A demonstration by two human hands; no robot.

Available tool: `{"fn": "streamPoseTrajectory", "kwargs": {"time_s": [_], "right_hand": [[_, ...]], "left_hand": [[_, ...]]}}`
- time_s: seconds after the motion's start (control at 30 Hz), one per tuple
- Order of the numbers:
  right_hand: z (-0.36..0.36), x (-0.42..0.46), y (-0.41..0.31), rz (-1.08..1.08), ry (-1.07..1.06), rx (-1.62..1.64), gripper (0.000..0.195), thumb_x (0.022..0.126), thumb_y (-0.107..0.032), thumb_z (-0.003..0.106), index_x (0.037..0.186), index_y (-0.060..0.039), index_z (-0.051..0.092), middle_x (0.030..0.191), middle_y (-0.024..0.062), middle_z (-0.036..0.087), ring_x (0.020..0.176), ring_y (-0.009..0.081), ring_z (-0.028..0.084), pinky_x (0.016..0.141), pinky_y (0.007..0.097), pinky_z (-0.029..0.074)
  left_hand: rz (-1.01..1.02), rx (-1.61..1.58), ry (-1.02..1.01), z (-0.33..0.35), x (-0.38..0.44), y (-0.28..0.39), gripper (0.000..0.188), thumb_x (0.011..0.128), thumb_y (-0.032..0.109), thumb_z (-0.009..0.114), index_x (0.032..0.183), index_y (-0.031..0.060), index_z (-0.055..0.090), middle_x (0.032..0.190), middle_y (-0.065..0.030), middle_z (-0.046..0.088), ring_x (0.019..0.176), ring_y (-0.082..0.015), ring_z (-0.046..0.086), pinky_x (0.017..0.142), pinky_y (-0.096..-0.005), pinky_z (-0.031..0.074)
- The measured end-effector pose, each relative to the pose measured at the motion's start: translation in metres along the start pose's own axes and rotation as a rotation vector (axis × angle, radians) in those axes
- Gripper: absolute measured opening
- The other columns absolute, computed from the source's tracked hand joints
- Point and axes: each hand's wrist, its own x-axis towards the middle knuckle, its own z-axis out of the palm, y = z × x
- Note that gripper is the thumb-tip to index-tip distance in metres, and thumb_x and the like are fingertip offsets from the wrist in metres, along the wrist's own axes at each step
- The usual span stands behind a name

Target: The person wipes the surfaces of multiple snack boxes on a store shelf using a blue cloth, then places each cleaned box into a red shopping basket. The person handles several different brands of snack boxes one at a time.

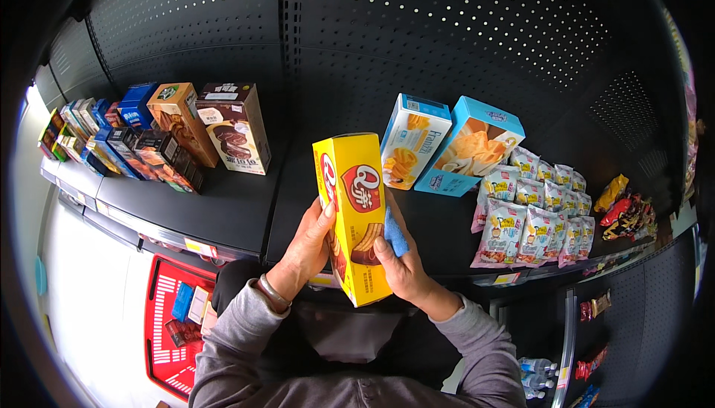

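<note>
A long yellow snack box (360,212), with a red emblem and a picture of layered cake, is held upright before me over the shelf's front edge. My left hand (307,243) grips its left side, the thumb on the side panel. From the right, my right hand (405,265) holds the box with its thumb on the front, and a blue cloth (395,232) lies between that hand and the box. Just behind stand a white-and-blue pastry box (414,142) and a larger light blue box (472,145), side by side and tilted.
On the black shelf (240,207), a brown cake box (234,128) and several smaller boxes stand left. Rows of small snack bags (503,232) and loose bright packets (625,212) are right. A red basket (151,318) holding packages sits low left. Perforated back panels rise behind.
</note>
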Motion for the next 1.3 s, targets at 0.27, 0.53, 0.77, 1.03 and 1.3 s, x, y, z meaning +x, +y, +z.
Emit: {"fn": "streamPoseTrajectory", "kwargs": {"time_s": [0.27, 0.53, 0.77, 1.03, 1.3], "right_hand": [[-0.030, 0.011, -0.007, -0.141, 0.289, 0.174, 0.075, 0.106, -0.052, 0.033, 0.157, 0.0024, 0.020, 0.160, 0.0196, 0.027, 0.147, 0.0289, 0.030, 0.120, 0.0403, 0.025], [-0.034, 0.015, -0.001, -0.282, 0.055, -0.469, 0.064, 0.106, -0.046, 0.038, 0.157, -0.0091, 0.029, 0.164, 0.0179, 0.021, 0.152, 0.0353, 0.020, 0.122, 0.0480, 0.019], [-0.001, -0.003, 0.002, -0.289, -0.098, -0.438, 0.069, 0.105, -0.045, 0.041, 0.154, 0.0021, 0.030, 0.163, 0.0252, 0.019, 0.151, 0.0423, 0.019, 0.121, 0.0515, 0.017], [0.006, -0.009, 0.005, -0.283, -0.065, -0.425, 0.061, 0.104, -0.029, 0.048, 0.154, 0.0019, 0.031, 0.162, 0.0256, 0.022, 0.149, 0.0429, 0.025, 0.120, 0.0490, 0.023], [-0.004, -0.006, 0.015, -0.084, 0.120, -0.080, 0.052, 0.104, -0.011, 0.045, 0.151, 0.0065, 0.032, 0.156, 0.0239, 0.037, 0.141, 0.0308, 0.042, 0.114, 0.0374, 0.035]], "left_hand": [[-0.214, 0.010, 0.060, -0.002, 0.002, -0.001, 0.052, 0.099, 0.035, 0.064, 0.131, -0.0022, 0.045, 0.121, -0.0115, 0.065, 0.105, -0.0161, 0.067, 0.094, -0.0327, 0.055], [-0.243, -0.187, -0.031, 0.011, -0.007, -0.005, 0.054, 0.096, 0.028, 0.069, 0.135, -0.0013, 0.045, 0.126, -0.0165, 0.064, 0.109, -0.0246, 0.067, 0.097, -0.0391, 0.056], [0.030, -0.228, 0.191, -0.015, 0.000, 0.013, 0.053, 0.097, 0.038, 0.064, 0.130, -0.0015, 0.051, 0.120, -0.0139, 0.067, 0.104, -0.0226, 0.069, 0.094, -0.0354, 0.056], [0.232, -0.199, 0.295, -0.021, -0.001, 0.026, 0.054, 0.098, 0.043, 0.061, 0.131, 0.0020, 0.052, 0.121, -0.0128, 0.067, 0.104, -0.0238, 0.069, 0.094, -0.0367, 0.056], [0.056, -0.479, 0.057, -0.027, -0.002, 0.021, 0.073, 0.099, 0.065, 0.041, 0.148, 0.0109, 0.045, 0.148, -0.0141, 0.050, 0.130, -0.0345, 0.051, 0.111, -0.0502, 0.039]]}}
